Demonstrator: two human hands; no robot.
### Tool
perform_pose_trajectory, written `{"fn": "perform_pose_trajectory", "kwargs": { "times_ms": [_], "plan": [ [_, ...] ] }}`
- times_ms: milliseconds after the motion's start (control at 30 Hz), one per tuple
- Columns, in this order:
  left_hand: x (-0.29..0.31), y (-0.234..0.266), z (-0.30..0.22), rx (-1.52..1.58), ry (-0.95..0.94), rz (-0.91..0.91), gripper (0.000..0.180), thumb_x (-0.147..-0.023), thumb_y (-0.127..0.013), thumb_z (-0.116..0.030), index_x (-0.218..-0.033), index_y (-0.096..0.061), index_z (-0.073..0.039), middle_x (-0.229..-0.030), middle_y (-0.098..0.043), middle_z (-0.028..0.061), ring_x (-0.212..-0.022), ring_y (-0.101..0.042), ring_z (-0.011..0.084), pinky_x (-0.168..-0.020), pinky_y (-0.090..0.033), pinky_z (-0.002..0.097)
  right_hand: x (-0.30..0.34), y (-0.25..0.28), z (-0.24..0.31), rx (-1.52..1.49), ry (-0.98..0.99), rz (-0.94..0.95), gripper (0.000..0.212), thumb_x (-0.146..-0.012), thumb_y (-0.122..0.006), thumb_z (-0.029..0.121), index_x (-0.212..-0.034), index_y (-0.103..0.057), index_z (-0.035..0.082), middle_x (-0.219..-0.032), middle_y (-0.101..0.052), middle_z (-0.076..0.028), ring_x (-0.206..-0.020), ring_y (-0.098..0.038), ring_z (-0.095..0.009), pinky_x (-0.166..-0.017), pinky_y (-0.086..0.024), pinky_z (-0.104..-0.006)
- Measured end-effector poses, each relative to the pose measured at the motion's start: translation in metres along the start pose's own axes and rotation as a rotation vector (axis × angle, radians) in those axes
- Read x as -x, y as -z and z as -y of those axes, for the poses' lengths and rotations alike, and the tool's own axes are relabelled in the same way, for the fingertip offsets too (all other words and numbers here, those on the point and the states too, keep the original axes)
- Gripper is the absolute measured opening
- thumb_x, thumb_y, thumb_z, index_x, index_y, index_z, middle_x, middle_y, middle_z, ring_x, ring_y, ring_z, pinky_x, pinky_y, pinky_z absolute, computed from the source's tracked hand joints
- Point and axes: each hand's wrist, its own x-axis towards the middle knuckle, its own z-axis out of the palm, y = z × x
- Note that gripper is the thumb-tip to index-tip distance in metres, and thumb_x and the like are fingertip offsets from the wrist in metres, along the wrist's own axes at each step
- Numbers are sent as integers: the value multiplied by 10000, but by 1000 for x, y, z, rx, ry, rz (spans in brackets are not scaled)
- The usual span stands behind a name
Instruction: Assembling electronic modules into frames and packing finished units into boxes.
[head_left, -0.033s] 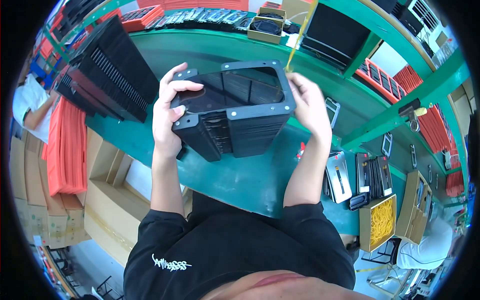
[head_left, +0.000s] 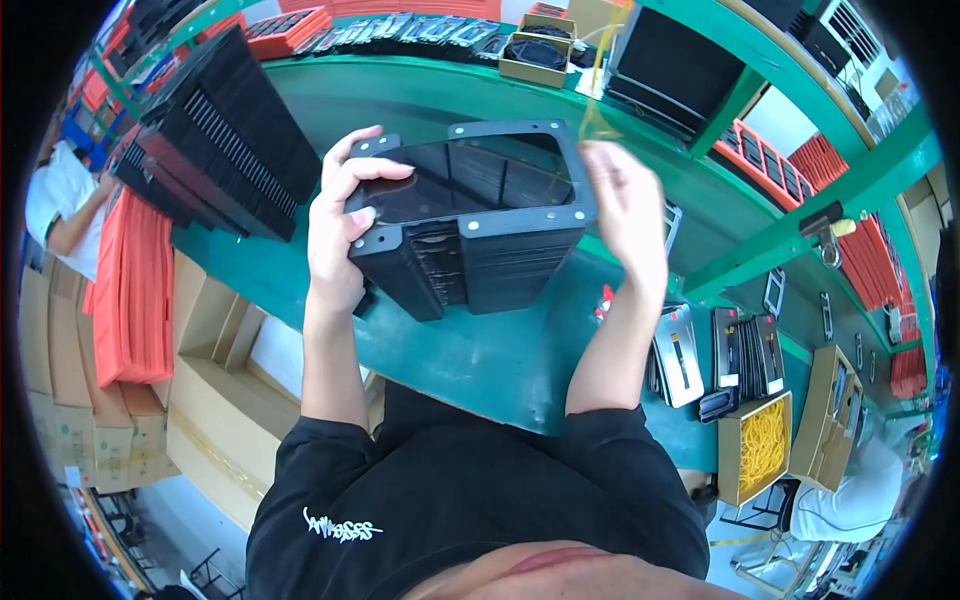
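A thick stack of black frame trays (head_left: 525, 262) is tilted toward me above the green bench, its top frame carrying a glossy black panel (head_left: 470, 178). Round light dots mark that frame's corners. My left hand (head_left: 340, 220) is closed around the left end, fingertips over the panel's edge and thumb at the near corner. Just off the stack's right far corner, my right hand (head_left: 628, 205) has curled fingers smeared by motion. A thin yellow strand (head_left: 603, 60) hangs down to a blurred loop by those fingers; whether they grip it is unclear.
Tall black stacks (head_left: 225, 135) and an orange stack (head_left: 135, 290) stand left, near an open carton (head_left: 215, 400). At right are silver-and-black panels (head_left: 678, 355), a box of yellow bands (head_left: 757, 450) and a green post (head_left: 820, 220). Other people work at both sides.
My right hand has shifted slightly right, away from the stack's corner, and the yellow strand's lower end is now a blurred loop. The stack has moved slightly right with my left hand.
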Motion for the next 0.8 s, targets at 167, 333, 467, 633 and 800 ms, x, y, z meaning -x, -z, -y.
{"fn": "perform_pose_trajectory", "kwargs": {
  "times_ms": [167,333,467,633,800],
  "plan": [
    [-3,19,3,-80,-29,142,626,-716,-646,-438,-1174,-690,-14,-1357,-505,192,-1348,-446,325,-1126,-342,434,38,-6,62,-701,239,-282,272,-1059,-549,195,-1175,-581,-49,-960,-700,-170,-735,-671,-163,-620,-558,-292],
    [-6,26,1,-143,-117,243,753,-618,-803,-511,-1208,-694,-56,-1332,-493,171,-1307,-474,327,-1087,-403,433,52,-33,79,-599,214,389,219,-1007,-618,151,-1010,-639,-67,-1011,-707,-241,-951,-738,-329,-794,-621,-426],
    [-8,24,2,-197,-124,235,821,-607,-787,-569,-1211,-689,-21,-1317,-512,185,-1295,-483,328,-1090,-390,438,43,-20,86,-376,555,699,135,-957,-631,57,-891,-661,-56,-993,-714,-246,-990,-732,-372,-847,-611,-452],
    [-7,22,3,-193,-129,215,851,-615,-764,-589,-1222,-682,2,-1305,-521,198,-1290,-482,330,-1088,-388,443,52,-18,83,-617,444,607,138,-918,-647,25,-799,-665,-43,-943,-722,-211,-990,-734,-378,-865,-605,-456],
    [-8,21,2,-211,-170,194,843,-628,-755,-578,-1230,-679,8,-1275,-551,190,-1262,-516,311,-1085,-397,422,44,-40,80,-290,537,557,148,-944,-637,72,-841,-646,-35,-929,-708,-197,-1030,-720,-389,-882,-600,-475]
  ]
}}
